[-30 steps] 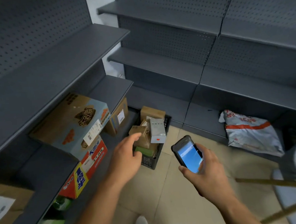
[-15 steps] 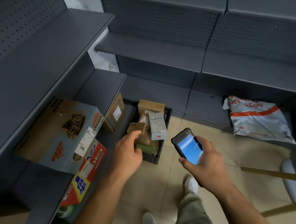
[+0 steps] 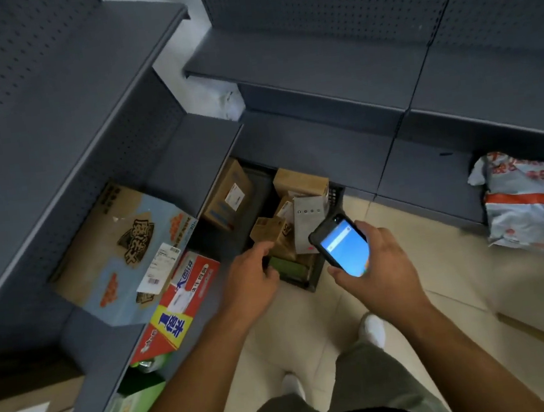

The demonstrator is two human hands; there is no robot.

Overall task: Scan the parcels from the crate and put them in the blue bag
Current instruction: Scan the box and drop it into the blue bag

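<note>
Left hand (image 3: 251, 275) is empty, fingers loosely curled, over the near-left corner of the black crate (image 3: 307, 284). Right hand (image 3: 382, 261) grips the scanner (image 3: 340, 245), screen lit, above the crate's near-right side. The parcels sit directly ahead of both hands. Green parcel (image 3: 287, 268) lies flat just beside the left fingertips, long axis along the near wall, so the left hand should pick. Bluish sack (image 3: 532, 208), likely the bag, is well off to the right on the bottom shelf.

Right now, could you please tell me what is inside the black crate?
Several brown cardboard parcels, a pale grey box and a green packet. The left hand and the scanner cover the crate's near corners; the bottom is hidden.
</note>
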